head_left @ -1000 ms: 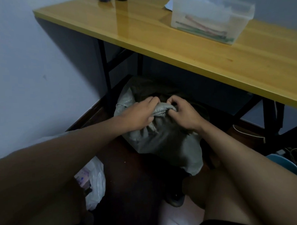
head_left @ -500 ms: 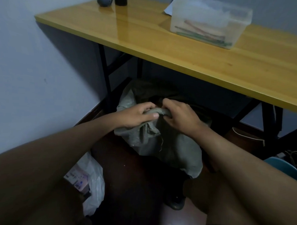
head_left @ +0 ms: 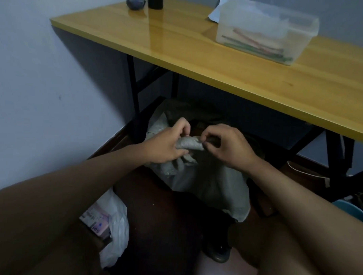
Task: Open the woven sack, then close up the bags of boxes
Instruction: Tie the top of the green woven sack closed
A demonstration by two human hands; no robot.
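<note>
Both forearms reach forward and down under the front edge of the yellow desk (head_left: 199,62), hands meeting at the gathered neck of the grey woven sack (head_left: 212,185). The sack sits on the dark floor between the desk's black legs, body slumped toward the camera, neck twisted into a short roll held roughly level. Left hand (head_left: 166,145): fingers curled around the left end of the roll, thumb on top, firm grip. Right hand (head_left: 225,147): thumb and forefinger pinch the roll's right tip, other fingers loosely bent, wrist raised. Can't tell if a tie is on the neck. White plastic bag (head_left: 113,223) with a pink box (head_left: 95,222) inside lies on the floor lower left, mouth loose. Clear plastic tub (head_left: 264,35) sits on the desk.
</note>
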